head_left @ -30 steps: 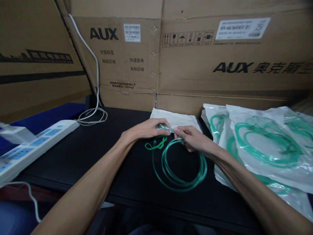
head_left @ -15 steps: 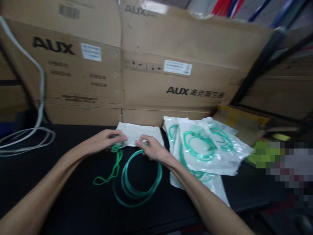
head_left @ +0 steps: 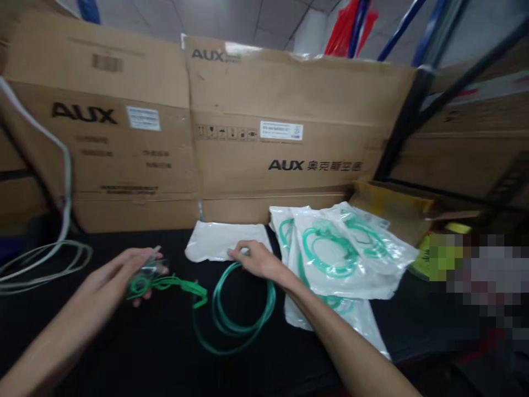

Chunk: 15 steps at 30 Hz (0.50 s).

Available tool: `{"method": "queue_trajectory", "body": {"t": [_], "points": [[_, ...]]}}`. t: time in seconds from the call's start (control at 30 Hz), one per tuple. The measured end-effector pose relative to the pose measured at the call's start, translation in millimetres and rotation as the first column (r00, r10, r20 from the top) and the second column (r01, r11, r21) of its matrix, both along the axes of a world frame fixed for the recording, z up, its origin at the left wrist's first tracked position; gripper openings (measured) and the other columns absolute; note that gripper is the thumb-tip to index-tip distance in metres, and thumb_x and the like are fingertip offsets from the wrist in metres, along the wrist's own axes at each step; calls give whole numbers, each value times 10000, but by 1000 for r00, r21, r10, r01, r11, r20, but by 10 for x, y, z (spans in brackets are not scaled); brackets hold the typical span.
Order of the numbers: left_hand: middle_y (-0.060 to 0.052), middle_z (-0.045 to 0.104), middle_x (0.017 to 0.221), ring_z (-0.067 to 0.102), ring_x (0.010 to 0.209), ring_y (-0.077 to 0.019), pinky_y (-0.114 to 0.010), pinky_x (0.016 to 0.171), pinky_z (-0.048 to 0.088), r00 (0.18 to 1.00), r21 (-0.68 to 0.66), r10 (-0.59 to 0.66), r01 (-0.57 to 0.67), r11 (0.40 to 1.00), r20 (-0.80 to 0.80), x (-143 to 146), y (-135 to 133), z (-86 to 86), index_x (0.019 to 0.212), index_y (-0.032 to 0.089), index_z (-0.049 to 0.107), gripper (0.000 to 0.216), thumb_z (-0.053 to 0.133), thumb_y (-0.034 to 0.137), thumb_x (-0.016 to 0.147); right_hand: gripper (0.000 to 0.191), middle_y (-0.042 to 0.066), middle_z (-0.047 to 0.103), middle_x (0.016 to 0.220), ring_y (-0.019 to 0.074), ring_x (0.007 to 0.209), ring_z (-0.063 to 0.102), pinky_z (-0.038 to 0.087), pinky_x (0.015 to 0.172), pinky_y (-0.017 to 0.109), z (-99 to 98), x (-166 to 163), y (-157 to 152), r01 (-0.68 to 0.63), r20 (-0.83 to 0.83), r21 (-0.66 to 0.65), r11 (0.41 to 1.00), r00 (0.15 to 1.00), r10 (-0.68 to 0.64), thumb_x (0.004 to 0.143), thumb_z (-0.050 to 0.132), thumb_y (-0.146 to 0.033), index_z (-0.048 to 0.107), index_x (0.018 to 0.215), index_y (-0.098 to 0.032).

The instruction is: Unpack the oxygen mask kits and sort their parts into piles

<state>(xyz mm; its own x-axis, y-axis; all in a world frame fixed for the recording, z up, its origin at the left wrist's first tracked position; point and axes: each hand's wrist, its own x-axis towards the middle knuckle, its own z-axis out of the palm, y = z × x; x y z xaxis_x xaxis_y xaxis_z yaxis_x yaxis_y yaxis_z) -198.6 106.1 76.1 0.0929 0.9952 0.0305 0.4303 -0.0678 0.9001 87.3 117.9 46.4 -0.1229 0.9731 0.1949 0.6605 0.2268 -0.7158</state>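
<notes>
Here we are, 2 hands over the black tabletop (head_left: pixel 165 353), and I'll take the coil of green tubing (head_left: pixel 215 303) as the middle of the clock. My right hand (head_left: pixel 257 258) sits at the coil's 12, thumb and forefinger pressed together near the tips, with the upper strands running in under my fingers; I've got the coil by its top, its lower curve drooping toward 6. Is there a strand right between those 2 fingertips? Can't tell from here.

Over between 9 and 10, my left hand (head_left: pixel 118 275) is closed round a clear plastic piece (head_left: pixel 152 269), thumb above, fingers curled below and behind, and a short pale stub pokes out past my thumb. From that same grip the green strap (head_left: pixel 182 284) reaches out toward the coil, bunched near my fingers, its far end bent downward. A looser strand of tubing sweeps wide, from beneath that strap end, through 8 and 7, to the coil's bottom.

Between 11 and 12, just beyond my right fingertips, a white pouch (head_left: pixel 217 241) lies flat. At 2, packed pouches (head_left: pixel 343 284) overlap in a pile, green coils showing through. Far out toward 10, loops of white cable (head_left: pixel 66 182); across 12, the cardboard (head_left: pixel 264 88) stands upright behind everything.
</notes>
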Motion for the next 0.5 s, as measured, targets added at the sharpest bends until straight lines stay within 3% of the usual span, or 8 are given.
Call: {"method": "queue_trajectory", "body": {"t": [0.1,0.23,0.33,0.5], "points": [[-28,736,899,659,872,-287,-336,631,523,995,46,25,-21,999,-94,-54,-214,-147,1014,239,659,560,483,731,811,309,23,638,732,187,782,592,420,715,264,-19,30,27,-33,-16,22,999,999,33,922,595,-408,664,727,-179],[-36,743,1028,661,1037,-288,-396,958,475,974,30,-25,32,999,-226,-163,-304,-313,1014,240,674,463,452,633,910,356,-21,551,587,149,518,555,399,536,253,-8,45,29,-70,-33,-37,997,997,69,916,567,-498,649,768,-185],[-40,739,1076,649,1076,-293,-404,996,448,946,16,-98,108,994,-308,-161,-334,-337,991,259,685,420,433,591,939,350,-60,490,497,122,344,467,338,413,244,31,38,-21,-55,-36,-91,994,998,52,914,559,-515,660,876,-182],[-71,718,1075,637,1070,-292,-404,998,436,865,107,-110,185,977,-490,-12,-297,-321,959,250,725,433,429,567,948,322,-42,514,510,120,387,465,331,404,242,62,28,-51,-83,-63,-102,991,995,77,892,607,-491,696,873,-182]]}}
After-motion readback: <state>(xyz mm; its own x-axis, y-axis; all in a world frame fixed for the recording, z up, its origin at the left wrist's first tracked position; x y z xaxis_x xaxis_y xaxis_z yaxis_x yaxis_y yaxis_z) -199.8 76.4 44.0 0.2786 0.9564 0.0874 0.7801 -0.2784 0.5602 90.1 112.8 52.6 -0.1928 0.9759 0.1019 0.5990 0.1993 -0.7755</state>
